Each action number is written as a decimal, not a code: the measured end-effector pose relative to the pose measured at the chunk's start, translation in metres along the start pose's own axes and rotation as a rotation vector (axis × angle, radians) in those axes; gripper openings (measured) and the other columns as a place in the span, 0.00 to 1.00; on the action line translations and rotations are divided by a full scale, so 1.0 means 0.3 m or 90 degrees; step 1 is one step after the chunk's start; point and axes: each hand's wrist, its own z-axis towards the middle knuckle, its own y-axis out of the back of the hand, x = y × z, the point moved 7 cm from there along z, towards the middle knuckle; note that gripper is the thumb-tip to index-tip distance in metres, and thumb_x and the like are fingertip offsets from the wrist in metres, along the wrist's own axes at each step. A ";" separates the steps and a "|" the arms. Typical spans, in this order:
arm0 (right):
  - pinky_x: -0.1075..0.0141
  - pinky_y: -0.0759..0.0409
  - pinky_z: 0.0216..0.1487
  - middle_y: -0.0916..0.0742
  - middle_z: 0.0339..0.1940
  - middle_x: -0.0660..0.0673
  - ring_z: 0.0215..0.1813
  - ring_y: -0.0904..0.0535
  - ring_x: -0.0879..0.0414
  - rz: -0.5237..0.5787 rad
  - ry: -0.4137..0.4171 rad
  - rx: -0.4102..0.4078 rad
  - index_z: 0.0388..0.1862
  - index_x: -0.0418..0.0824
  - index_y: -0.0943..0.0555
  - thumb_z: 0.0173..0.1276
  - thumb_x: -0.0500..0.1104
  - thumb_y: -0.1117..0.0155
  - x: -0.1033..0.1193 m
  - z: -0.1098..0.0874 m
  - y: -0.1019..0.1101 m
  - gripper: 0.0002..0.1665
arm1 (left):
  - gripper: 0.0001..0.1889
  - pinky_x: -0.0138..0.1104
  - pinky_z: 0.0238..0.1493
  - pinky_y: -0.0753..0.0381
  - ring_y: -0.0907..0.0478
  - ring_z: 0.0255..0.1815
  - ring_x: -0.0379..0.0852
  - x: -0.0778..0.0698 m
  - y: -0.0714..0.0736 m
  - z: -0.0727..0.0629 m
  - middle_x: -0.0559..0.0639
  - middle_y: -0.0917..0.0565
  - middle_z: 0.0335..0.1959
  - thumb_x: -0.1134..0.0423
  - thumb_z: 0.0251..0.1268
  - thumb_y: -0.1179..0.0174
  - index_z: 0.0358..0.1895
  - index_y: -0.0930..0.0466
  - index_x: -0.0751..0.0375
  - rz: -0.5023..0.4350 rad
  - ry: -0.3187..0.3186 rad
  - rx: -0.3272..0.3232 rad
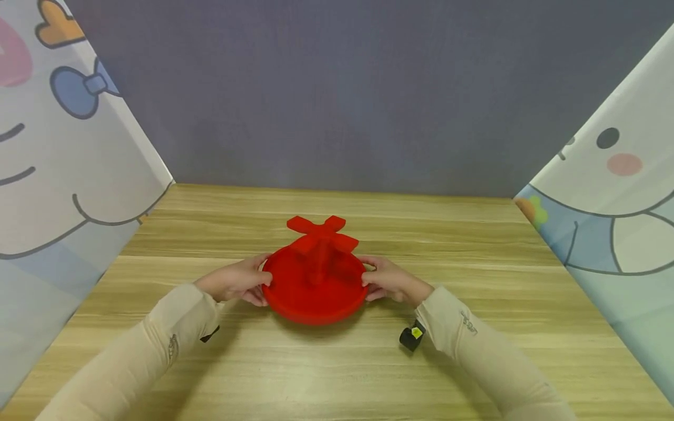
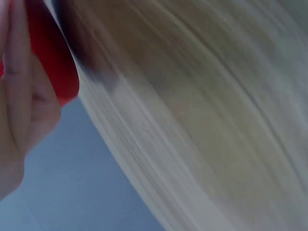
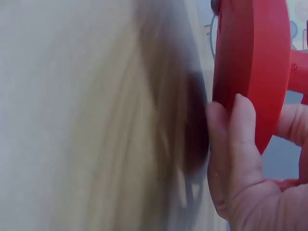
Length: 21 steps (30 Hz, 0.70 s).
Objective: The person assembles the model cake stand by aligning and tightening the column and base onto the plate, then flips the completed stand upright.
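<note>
A red round dish-like piece (image 1: pixel 292 301) with a raised rim is held over the wooden table, its shadow on the boards below. From its middle rises a red post topped by a four-armed cross (image 1: pixel 322 230). My left hand (image 1: pixel 243 279) grips the left side of the rim, thumb on top and fingers underneath. On the opposite side my right hand (image 1: pixel 388 280) holds the rim the same way. The right wrist view shows fingers (image 3: pixel 244 125) against the underside of the red piece, above the tabletop. In the left wrist view only part of the red rim (image 2: pixel 60 62) shows beside the hand.
The wooden table (image 1: pixel 474 245) spreads out around both arms, with a dark grey panel (image 1: pixel 337 99) behind it. Cartoon-printed panels (image 1: pixel 52 175) flank it left and right. A small black device (image 1: pixel 412 336) with a yellow mark sits at the right wrist.
</note>
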 end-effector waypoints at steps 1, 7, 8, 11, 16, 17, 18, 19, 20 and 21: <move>0.69 0.19 0.24 0.22 0.23 0.48 0.22 0.22 0.59 0.019 0.004 0.003 0.74 0.35 0.44 0.54 0.28 0.51 -0.003 -0.002 -0.002 0.45 | 0.43 0.36 0.31 0.16 0.23 0.25 0.47 0.001 0.001 0.002 0.58 0.25 0.33 0.74 0.56 0.55 0.75 0.65 0.64 -0.027 -0.008 -0.003; 0.70 0.18 0.28 0.19 0.26 0.48 0.22 0.20 0.60 0.147 0.041 0.013 0.76 0.33 0.50 0.59 0.26 0.53 0.001 -0.019 0.001 0.44 | 0.41 0.34 0.29 0.16 0.24 0.26 0.44 -0.012 0.008 0.002 0.61 0.29 0.41 0.77 0.59 0.57 0.76 0.65 0.64 -0.159 -0.073 -0.008; 0.69 0.17 0.28 0.19 0.26 0.48 0.22 0.20 0.60 0.169 0.051 0.016 0.76 0.32 0.51 0.59 0.26 0.53 0.007 -0.022 0.003 0.44 | 0.41 0.34 0.28 0.16 0.24 0.24 0.43 -0.015 0.008 0.000 0.61 0.29 0.41 0.77 0.59 0.57 0.76 0.65 0.64 -0.175 -0.083 -0.005; 0.70 0.17 0.29 0.18 0.29 0.48 0.22 0.19 0.60 0.221 0.076 0.029 0.75 0.30 0.52 0.62 0.25 0.54 0.028 -0.033 0.011 0.41 | 0.41 0.33 0.29 0.16 0.24 0.22 0.42 -0.028 0.010 -0.007 0.58 0.27 0.37 0.77 0.60 0.58 0.76 0.68 0.65 -0.214 -0.106 0.002; 0.71 0.18 0.31 0.16 0.31 0.48 0.26 0.17 0.60 0.277 0.102 0.046 0.75 0.28 0.53 0.71 0.26 0.57 0.058 -0.041 0.025 0.35 | 0.40 0.32 0.31 0.17 0.22 0.22 0.40 -0.048 0.029 -0.013 0.53 0.25 0.34 0.76 0.64 0.57 0.76 0.69 0.65 -0.272 -0.129 -0.006; 0.71 0.18 0.32 0.16 0.32 0.48 0.27 0.16 0.60 0.291 0.107 0.047 0.75 0.27 0.53 0.73 0.26 0.58 0.065 -0.042 0.027 0.34 | 0.39 0.31 0.31 0.17 0.22 0.23 0.39 -0.052 0.036 -0.014 0.52 0.24 0.34 0.76 0.65 0.58 0.76 0.68 0.65 -0.287 -0.134 -0.009; 0.71 0.17 0.33 0.16 0.33 0.48 0.28 0.16 0.60 0.301 0.112 0.048 0.75 0.27 0.53 0.73 0.27 0.59 0.073 -0.043 0.029 0.33 | 0.39 0.31 0.31 0.17 0.22 0.23 0.39 -0.056 0.042 -0.015 0.51 0.24 0.34 0.76 0.66 0.58 0.76 0.67 0.65 -0.304 -0.140 -0.011; 0.71 0.17 0.34 0.16 0.34 0.48 0.29 0.16 0.60 0.311 0.118 0.048 0.75 0.27 0.54 0.74 0.27 0.59 0.080 -0.043 0.032 0.33 | 0.38 0.31 0.32 0.17 0.21 0.23 0.39 -0.060 0.047 -0.017 0.51 0.23 0.34 0.76 0.68 0.58 0.76 0.67 0.65 -0.321 -0.145 -0.011; 0.71 0.17 0.34 0.16 0.36 0.47 0.30 0.16 0.60 0.321 0.124 0.046 0.75 0.27 0.54 0.74 0.27 0.59 0.087 -0.044 0.034 0.33 | 0.37 0.30 0.32 0.17 0.21 0.24 0.39 -0.064 0.051 -0.018 0.50 0.23 0.34 0.75 0.69 0.57 0.76 0.66 0.65 -0.338 -0.150 -0.011; 0.71 0.17 0.35 0.16 0.37 0.47 0.31 0.16 0.60 0.332 0.130 0.044 0.75 0.27 0.55 0.74 0.27 0.58 0.095 -0.046 0.036 0.34 | 0.37 0.30 0.33 0.17 0.20 0.24 0.39 -0.066 0.054 -0.019 0.50 0.22 0.34 0.74 0.70 0.57 0.76 0.66 0.64 -0.355 -0.154 -0.009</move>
